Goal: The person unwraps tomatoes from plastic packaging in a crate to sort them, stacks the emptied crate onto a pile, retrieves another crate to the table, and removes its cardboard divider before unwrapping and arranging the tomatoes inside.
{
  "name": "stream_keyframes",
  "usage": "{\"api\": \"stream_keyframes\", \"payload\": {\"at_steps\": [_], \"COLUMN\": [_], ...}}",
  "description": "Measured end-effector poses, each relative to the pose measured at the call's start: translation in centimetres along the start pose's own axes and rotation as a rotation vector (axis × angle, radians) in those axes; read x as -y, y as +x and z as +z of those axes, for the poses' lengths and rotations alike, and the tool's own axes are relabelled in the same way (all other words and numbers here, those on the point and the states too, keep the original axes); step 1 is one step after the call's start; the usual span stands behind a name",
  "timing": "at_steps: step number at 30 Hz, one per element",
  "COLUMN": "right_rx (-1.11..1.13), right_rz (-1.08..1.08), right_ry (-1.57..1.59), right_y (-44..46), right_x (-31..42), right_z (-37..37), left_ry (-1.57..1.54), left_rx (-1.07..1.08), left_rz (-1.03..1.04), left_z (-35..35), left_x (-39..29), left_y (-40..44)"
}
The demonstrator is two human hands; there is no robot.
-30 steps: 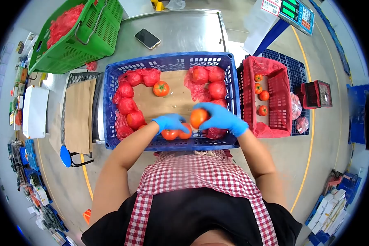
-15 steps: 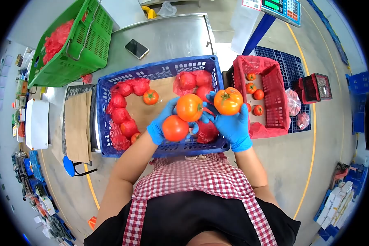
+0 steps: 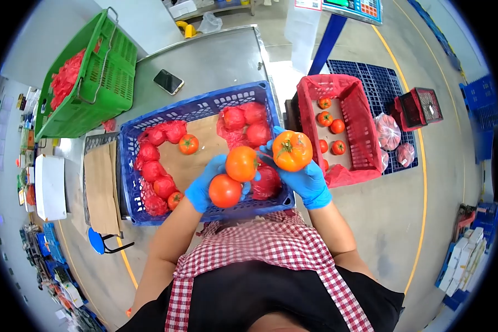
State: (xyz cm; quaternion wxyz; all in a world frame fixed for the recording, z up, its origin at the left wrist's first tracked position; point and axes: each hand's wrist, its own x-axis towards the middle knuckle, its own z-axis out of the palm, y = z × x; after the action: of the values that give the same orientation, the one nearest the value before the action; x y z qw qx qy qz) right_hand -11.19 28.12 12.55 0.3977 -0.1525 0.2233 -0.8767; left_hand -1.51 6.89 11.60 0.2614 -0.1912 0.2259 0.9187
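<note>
My left hand [image 3: 205,180], in a blue glove, is closed around two tomatoes: an orange-red tomato [image 3: 242,164] above and a redder tomato [image 3: 225,191] below. In my gloved right hand [image 3: 307,180] rests a larger orange tomato [image 3: 292,150], its green stem end facing up, with fingers curled round it. Both hands are over the near right part of a blue crate [image 3: 199,105]. Red-wrapped tomatoes [image 3: 148,154] line its left side, and more wrapped tomatoes [image 3: 244,117] fill the right corner. One bare tomato [image 3: 188,144] lies on the brown cardboard liner [image 3: 202,130].
A red crate [image 3: 355,110] with several tomatoes stands at right on a blue pallet [image 3: 351,71]. A green crate [image 3: 108,74] of red netting and a phone [image 3: 168,82] are on the metal table [image 3: 216,61]. A scale [image 3: 359,8] rises at the back.
The whole view has shifted and tilted slightly, so the crates appear further left. Both hands keep the same tomatoes; the larger orange tomato's stem end now faces the camera more.
</note>
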Motion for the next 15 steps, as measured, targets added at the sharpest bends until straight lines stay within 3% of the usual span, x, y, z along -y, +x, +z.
{"api": "stream_keyframes", "payload": {"at_steps": [2,5,8,10,12,15], "right_rx": [-0.004,-0.014,-0.091,-0.112,-0.119,-0.022], "right_rz": [-0.008,0.068,0.121,0.161,0.204,0.037], "right_ry": [0.002,-0.063,-0.238,-0.456,-0.576,-1.201], "right_y": [0.1,0.8,1.7,2.7,3.3,4.5], "right_x": [-1.0,-1.9,-4.0,-6.1,-9.0,-13.3], "right_z": [-0.1,1.1,3.1,4.1,5.6,5.9], "left_ry": [0.213,0.892,1.340,1.688,0.679,0.163], "left_rx": [-0.088,-0.474,-0.629,-0.536,-0.004,-0.112], "left_rz": [0.037,0.304,0.233,0.686,0.754,0.593], "left_z": [-3.9,-11.2,-11.8,-7.8,-2.2,-3.3], "left_x": [-0.4,1.1,1.5,-0.1,-0.5,0.3], "left_y": [-0.7,1.2,0.0,-2.3,-6.2,-8.6]}}
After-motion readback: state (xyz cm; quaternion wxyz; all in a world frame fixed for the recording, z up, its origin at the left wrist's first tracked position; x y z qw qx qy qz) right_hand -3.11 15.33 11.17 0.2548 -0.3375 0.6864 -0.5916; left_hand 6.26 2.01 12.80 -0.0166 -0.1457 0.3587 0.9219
